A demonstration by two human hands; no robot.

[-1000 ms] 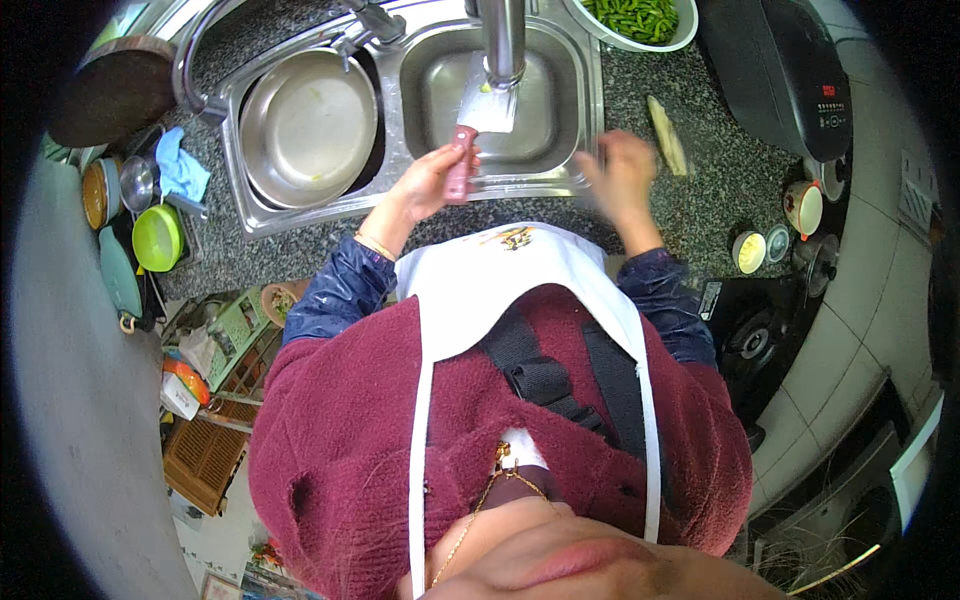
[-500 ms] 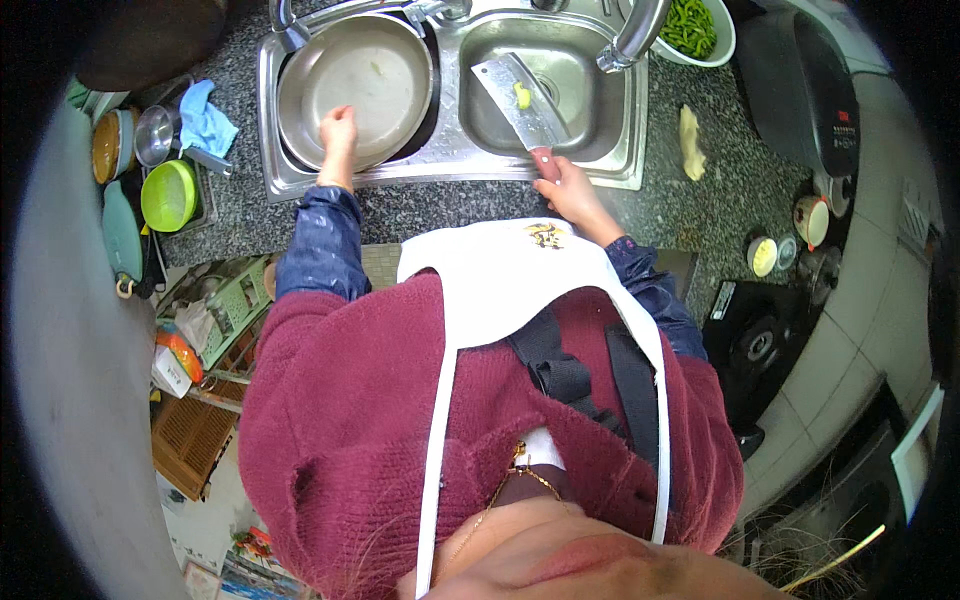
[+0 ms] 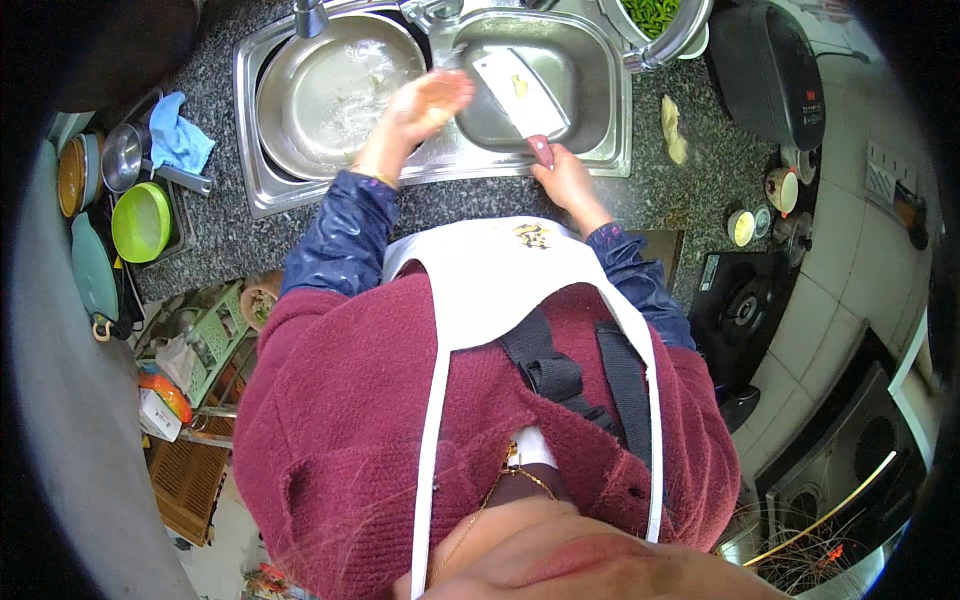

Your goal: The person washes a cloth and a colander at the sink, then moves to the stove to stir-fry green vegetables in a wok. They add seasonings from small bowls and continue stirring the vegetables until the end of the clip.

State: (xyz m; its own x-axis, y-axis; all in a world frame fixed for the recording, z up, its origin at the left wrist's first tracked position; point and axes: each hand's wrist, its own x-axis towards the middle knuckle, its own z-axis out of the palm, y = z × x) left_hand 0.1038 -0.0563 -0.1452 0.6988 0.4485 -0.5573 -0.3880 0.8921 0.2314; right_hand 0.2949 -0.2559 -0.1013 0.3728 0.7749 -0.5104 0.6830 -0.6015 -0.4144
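In the head view, the right hand point(image 3: 568, 185) is gripping the cleaver point(image 3: 525, 105), its fingers wrapping the reddish handle. The blade is slanting out over the right basin point(image 3: 592, 90) of the sink point(image 3: 430, 165), and a yellow-green bit point(image 3: 520, 86) is resting on it. The left hand point(image 3: 420, 110) is hovering by the right rim of the pan point(image 3: 320, 90), which is sitting in the sink's other side. That hand is blurring — I cannot tell whether its fingers are spread or pressed together. A pale piece point(image 3: 673, 130) is lying on the surface point(image 3: 660, 190) right of the sink — a bowl of greens point(image 3: 652, 14) is standing beyond, near the cooker point(image 3: 768, 85).
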